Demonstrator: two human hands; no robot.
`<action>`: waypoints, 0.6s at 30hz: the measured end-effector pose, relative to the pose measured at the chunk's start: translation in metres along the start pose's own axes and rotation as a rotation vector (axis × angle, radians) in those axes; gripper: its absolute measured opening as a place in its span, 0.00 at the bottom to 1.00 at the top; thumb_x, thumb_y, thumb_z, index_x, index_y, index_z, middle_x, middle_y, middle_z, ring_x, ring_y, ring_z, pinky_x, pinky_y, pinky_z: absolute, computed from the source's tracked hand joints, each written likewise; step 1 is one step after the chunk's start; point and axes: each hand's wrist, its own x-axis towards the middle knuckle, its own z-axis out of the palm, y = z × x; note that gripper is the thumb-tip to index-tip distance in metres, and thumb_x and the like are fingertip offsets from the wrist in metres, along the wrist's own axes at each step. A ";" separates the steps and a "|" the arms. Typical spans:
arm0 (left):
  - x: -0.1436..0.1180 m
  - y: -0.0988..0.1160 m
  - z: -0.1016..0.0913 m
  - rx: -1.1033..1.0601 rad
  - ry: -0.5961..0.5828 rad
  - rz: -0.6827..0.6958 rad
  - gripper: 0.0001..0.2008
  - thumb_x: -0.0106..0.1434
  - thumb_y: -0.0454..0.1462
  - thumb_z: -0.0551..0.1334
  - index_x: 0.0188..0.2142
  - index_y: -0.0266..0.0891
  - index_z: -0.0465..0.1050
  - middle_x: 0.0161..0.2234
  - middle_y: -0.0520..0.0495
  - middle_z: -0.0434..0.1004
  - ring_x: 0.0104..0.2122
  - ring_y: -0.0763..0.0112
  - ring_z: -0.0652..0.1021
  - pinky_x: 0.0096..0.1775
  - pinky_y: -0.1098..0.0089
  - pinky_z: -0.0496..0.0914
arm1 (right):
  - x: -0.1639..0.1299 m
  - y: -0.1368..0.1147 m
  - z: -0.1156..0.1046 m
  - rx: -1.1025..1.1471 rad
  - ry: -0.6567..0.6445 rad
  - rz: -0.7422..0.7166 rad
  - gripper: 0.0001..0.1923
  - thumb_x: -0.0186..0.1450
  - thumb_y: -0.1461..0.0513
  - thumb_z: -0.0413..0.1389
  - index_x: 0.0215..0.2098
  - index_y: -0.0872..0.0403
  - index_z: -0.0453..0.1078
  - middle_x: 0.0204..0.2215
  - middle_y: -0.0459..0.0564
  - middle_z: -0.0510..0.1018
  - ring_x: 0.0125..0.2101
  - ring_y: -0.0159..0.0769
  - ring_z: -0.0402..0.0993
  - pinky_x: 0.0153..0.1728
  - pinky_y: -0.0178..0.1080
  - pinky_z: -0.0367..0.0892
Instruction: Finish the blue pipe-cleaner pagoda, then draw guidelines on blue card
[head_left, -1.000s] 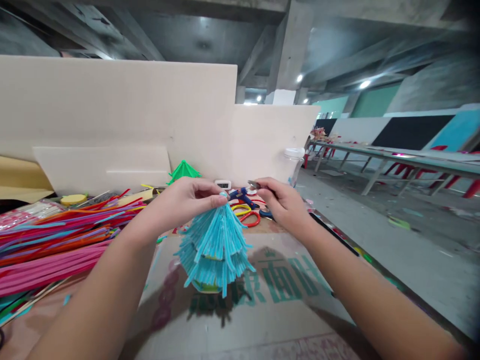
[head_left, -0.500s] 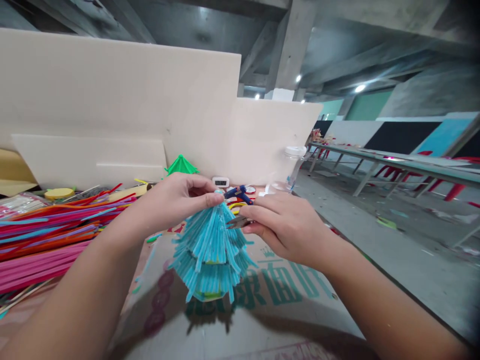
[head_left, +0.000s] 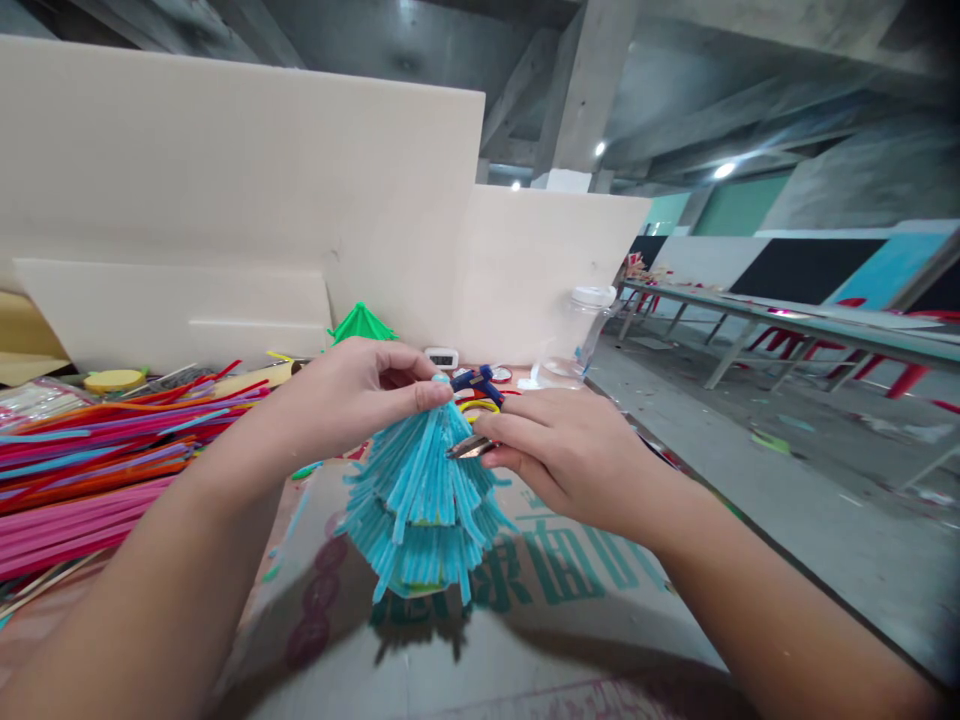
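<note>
A light-blue tiered tree made of pipe cleaners (head_left: 431,500) is in the middle, its layers flaring over a cardboard sheet (head_left: 337,640). At its tip, my left hand (head_left: 367,395) pinches it between thumb and fingers. My right hand (head_left: 577,455) is closed on a small pointed metal tool (head_left: 471,448), whose tip lies against the tree's upper right side. The tool's rear part is hidden in my fingers, so its exact kind cannot be made out. Below the tree, its shadow falls on the cardboard.
Bundles of coloured pipe cleaners (head_left: 97,480) lie at the left. Behind the tree are a green umbrella-like piece (head_left: 362,322), a small white digital timer (head_left: 442,358), a blue glue gun (head_left: 480,382) and a clear plastic jar (head_left: 574,340). Pale boards (head_left: 240,190) stand at the back.
My view has shifted slightly. The metal tool in my right hand has turned a little against the tree's side. My left hand keeps its pinch on the tip.
</note>
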 end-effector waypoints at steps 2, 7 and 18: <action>0.000 0.001 0.000 -0.013 -0.006 0.001 0.18 0.65 0.53 0.60 0.31 0.42 0.76 0.26 0.55 0.70 0.27 0.73 0.70 0.28 0.74 0.62 | 0.000 0.000 0.000 -0.002 -0.001 0.001 0.17 0.76 0.56 0.46 0.41 0.54 0.74 0.29 0.50 0.79 0.31 0.38 0.74 0.31 0.40 0.60; -0.001 0.001 0.000 0.000 -0.008 -0.009 0.18 0.65 0.53 0.61 0.31 0.43 0.76 0.25 0.56 0.69 0.24 0.75 0.69 0.25 0.74 0.60 | 0.000 0.001 -0.004 0.015 0.004 0.009 0.17 0.76 0.56 0.46 0.40 0.53 0.74 0.29 0.48 0.79 0.32 0.37 0.74 0.32 0.39 0.61; -0.002 0.004 -0.001 0.023 -0.007 -0.046 0.18 0.65 0.53 0.60 0.32 0.43 0.76 0.23 0.56 0.70 0.21 0.77 0.68 0.21 0.75 0.58 | -0.001 -0.006 -0.008 -0.055 -0.017 0.015 0.18 0.75 0.56 0.46 0.42 0.56 0.75 0.29 0.50 0.77 0.32 0.40 0.74 0.33 0.41 0.60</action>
